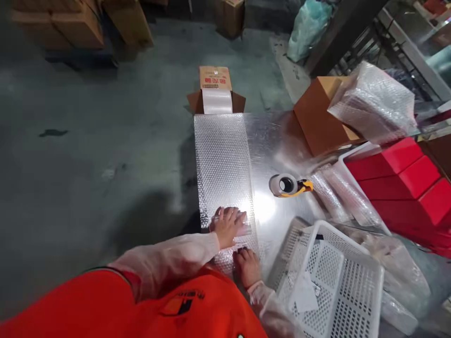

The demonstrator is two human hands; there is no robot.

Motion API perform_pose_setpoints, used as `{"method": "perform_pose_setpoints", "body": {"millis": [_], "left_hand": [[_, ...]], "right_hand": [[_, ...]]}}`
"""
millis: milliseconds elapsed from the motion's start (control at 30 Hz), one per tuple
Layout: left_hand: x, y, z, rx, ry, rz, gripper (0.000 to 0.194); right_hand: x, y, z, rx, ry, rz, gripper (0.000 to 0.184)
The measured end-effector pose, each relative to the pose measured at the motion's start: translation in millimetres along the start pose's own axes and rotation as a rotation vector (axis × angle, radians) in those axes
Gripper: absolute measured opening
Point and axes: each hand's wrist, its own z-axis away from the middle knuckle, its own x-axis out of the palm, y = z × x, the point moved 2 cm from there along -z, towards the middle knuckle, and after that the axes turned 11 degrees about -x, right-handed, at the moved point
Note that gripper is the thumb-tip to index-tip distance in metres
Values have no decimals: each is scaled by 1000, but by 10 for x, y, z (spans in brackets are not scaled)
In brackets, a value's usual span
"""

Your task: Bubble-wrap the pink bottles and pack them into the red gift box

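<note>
A long sheet of bubble wrap (223,159) runs along the left side of the shiny metal table. My left hand (227,228) lies on its near part with fingers spread, pressing over a clear, rounded item (244,230) that is mostly hidden under the palm. Close by, my right hand (248,267) has its fingers curled at the near end of the wrap. What lies under those fingers is hard to make out. To the right of the sheet rests a tape dispenser (289,185) with a yellow and black handle and a roll of tape.
A cardboard box (215,78) stands beyond the table, with the wrap trailing from it. On the right are a white plastic basket (343,286), bubble-wrapped rolls (340,192), red boxes (398,173) and a brown carton (322,117). Cartons (59,28) sit across the floor.
</note>
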Motion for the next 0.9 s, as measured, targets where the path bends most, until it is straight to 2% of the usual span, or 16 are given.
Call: {"method": "perform_pose_setpoints", "body": {"millis": [33, 133, 167, 267, 367, 433, 533, 600, 667, 767, 833, 900], "left_hand": [[14, 6, 65, 45, 27, 13, 96], [166, 93, 321, 220, 8, 21, 43], [255, 135, 405, 240, -22, 2, 36], [510, 241, 579, 158, -35, -67, 36], [578, 274, 638, 103, -14, -80, 30], [460, 219, 609, 73, 1, -30, 26], [85, -4, 417, -104, 112, 156, 25], [-180, -202, 212, -238, 144, 282, 27], [-389, -385, 20, -299, 130, 338, 27], [-612, -626, -80, -353, 192, 391, 27], [-723, -759, 15, -393, 291, 456, 26], [-803, -838, 189, -403, 382, 494, 23]], "right_hand": [[29, 22, 26, -32, 53, 4, 18], [95, 79, 125, -121, 201, 1, 18], [110, 94, 162, -146, 241, -2, 18], [126, 123, 247, -203, 323, 8, 21], [93, 131, 265, -248, 355, 59, 21], [41, 122, 251, -261, 360, 96, 19], [-118, 80, 221, -275, 370, 140, 14], [-301, 42, 180, -291, 352, 175, 13], [-556, 14, 84, -301, 307, 211, 15], [-1013, 12, -235, -303, 219, 247, 22], [-1280, 38, -571, -319, 143, 246, 26], [-1452, 88, -956, -336, 33, 198, 30]]}}
